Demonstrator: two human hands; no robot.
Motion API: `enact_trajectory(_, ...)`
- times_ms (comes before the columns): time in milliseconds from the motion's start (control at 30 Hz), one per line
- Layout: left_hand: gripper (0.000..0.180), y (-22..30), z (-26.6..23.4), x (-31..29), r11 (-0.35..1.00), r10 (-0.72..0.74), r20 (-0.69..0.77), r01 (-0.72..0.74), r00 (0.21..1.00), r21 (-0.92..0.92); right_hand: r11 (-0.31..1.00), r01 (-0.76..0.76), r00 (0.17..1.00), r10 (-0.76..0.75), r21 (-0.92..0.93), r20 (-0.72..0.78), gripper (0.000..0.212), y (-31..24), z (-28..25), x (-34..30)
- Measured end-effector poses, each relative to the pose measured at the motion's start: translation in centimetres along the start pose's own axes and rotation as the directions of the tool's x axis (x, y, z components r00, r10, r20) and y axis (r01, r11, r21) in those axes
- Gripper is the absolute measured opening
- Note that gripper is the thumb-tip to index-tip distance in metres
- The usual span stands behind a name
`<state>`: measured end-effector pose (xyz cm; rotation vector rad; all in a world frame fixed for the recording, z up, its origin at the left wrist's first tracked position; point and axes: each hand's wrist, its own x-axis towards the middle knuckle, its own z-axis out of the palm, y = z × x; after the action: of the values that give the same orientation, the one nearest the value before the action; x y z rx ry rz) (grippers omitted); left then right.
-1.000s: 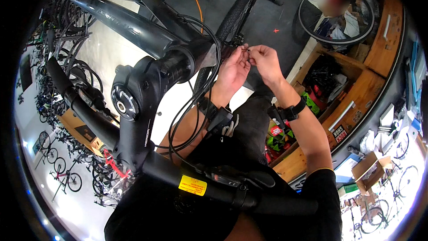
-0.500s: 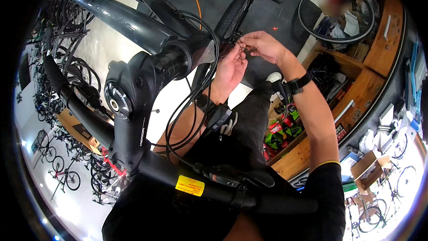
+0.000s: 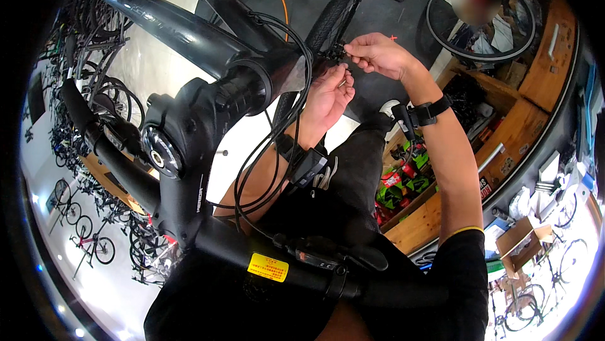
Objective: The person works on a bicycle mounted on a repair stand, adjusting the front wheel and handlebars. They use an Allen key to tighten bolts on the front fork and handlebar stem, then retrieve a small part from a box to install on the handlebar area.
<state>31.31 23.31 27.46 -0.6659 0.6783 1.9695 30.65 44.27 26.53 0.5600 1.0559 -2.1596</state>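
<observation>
A black bicycle fills the left and middle, its frame tube (image 3: 170, 26) running to a handlebar (image 3: 233, 246) and stem (image 3: 183, 190) close to me. Black cables (image 3: 307, 82) loop down from the frame beside my left wrist. My right hand (image 3: 383, 57) pinches at a small dark mechanism (image 3: 334, 52) next to the tyre (image 3: 337, 10); what lies between its fingertips is too small to make out. Just below, my left hand (image 3: 328, 98) is palm up with fingers curled, thumb and index together at something tiny I cannot name. The two hands are slightly apart.
At the right stands a wooden drawer unit (image 3: 498, 130) with red and green items (image 3: 400, 180) in an open drawer. A loose wheel (image 3: 435, 23) leans at the upper right, near a person with a blurred head. An orange hose (image 3: 282, 0) crosses the dark mat; many bicycles stand at left.
My fingertips were together; now the right hand has moved a little up and away from the left. The left hand stays almost in place, and the view has shifted slightly.
</observation>
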Motion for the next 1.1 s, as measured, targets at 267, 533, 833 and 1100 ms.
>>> enact_trajectory(267,0.01,-0.2,0.6,0.3,1.0,0.015,-0.022,-0.015,1.0,0.016,0.998,-0.06,0.981,0.063,0.023,-0.183,0.011,0.6,1.1,-0.6)
enact_trajectory(533,0.01,-0.4,-0.1,0.6,0.999,0.013,-0.018,-0.012,1.0,0.05,0.994,0.0,0.987,0.018,0.114,-0.16,0.011,1.3,1.5,-1.0)
enact_trajectory(833,0.008,-0.5,-0.2,0.8,0.998,0.023,-0.02,-0.022,1.0,0.057,0.99,-0.011,0.986,0.034,0.139,-0.165,0.012,2.2,1.1,-0.7)
enact_trajectory(1100,0.006,-0.6,0.6,0.4,0.998,0.037,-0.04,-0.035,0.999,0.044,0.996,0.0,0.976,0.018,0.085,-0.218,0.013,1.7,1.9,-1.1)
